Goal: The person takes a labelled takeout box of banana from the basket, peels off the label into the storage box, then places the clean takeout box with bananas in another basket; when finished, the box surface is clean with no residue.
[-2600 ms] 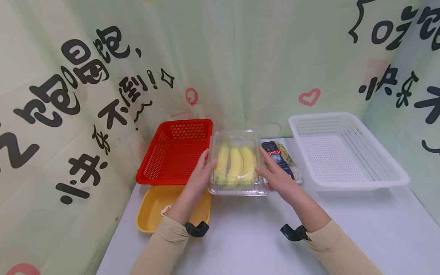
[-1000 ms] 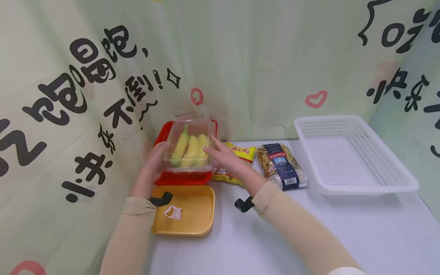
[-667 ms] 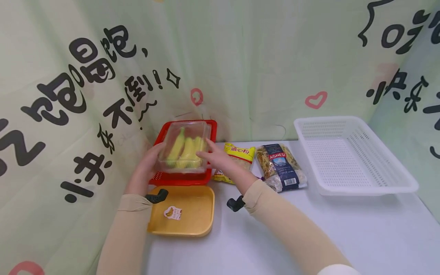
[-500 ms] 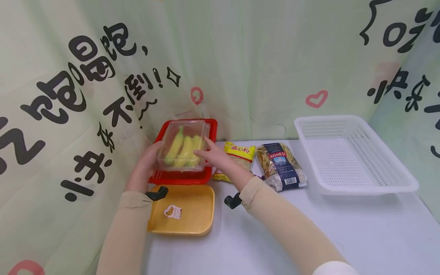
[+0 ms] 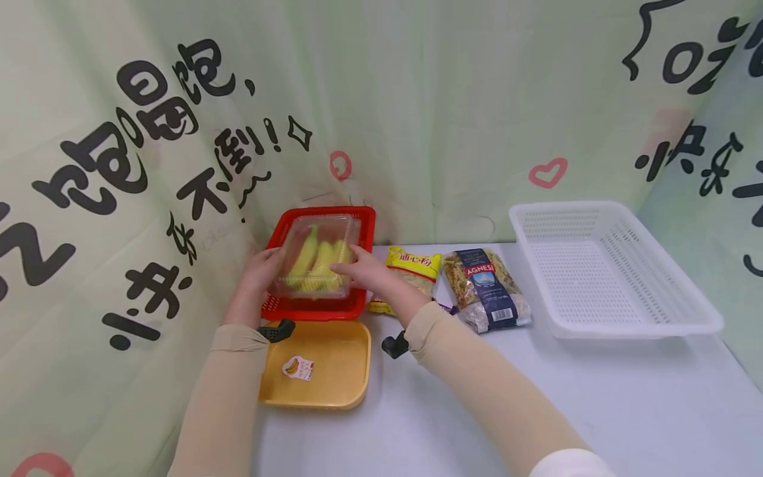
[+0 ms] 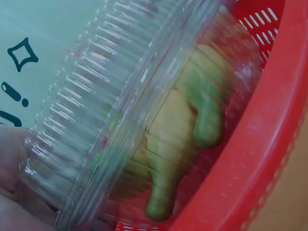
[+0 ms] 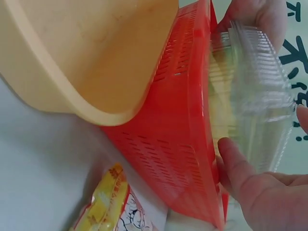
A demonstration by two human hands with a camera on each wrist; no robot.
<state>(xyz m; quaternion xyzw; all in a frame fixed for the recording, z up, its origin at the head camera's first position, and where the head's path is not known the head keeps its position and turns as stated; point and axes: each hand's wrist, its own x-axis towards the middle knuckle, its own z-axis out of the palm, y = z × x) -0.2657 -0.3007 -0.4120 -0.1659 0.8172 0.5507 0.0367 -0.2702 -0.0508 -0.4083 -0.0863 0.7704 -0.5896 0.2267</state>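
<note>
A clear plastic box of bananas (image 5: 316, 258) sits low inside the red basket (image 5: 363, 218) at the back left of the table. My left hand (image 5: 261, 270) grips the box's left side. My right hand (image 5: 357, 268) grips its right side, thumb and fingers pinching the edge. The left wrist view shows the box (image 6: 120, 96) tilted over the red basket wall (image 6: 260, 144), with the yellow-green bananas (image 6: 187, 125) inside and my palm (image 6: 14, 207) under it. In the right wrist view my right hand (image 7: 260, 192) holds the ribbed box (image 7: 250, 96) above the basket rim (image 7: 168, 144).
A yellow tray (image 5: 322, 364) with a banana sticker lies in front of the red basket. To the right lie a yellow noodle packet (image 5: 411, 268) and a bag of pasta (image 5: 485, 288). A white basket (image 5: 608, 265) stands at the right.
Both hands carried the banana box from the middle of the table leftward over the red basket, then lowered it into the basket. The noodle packet came into sight.
</note>
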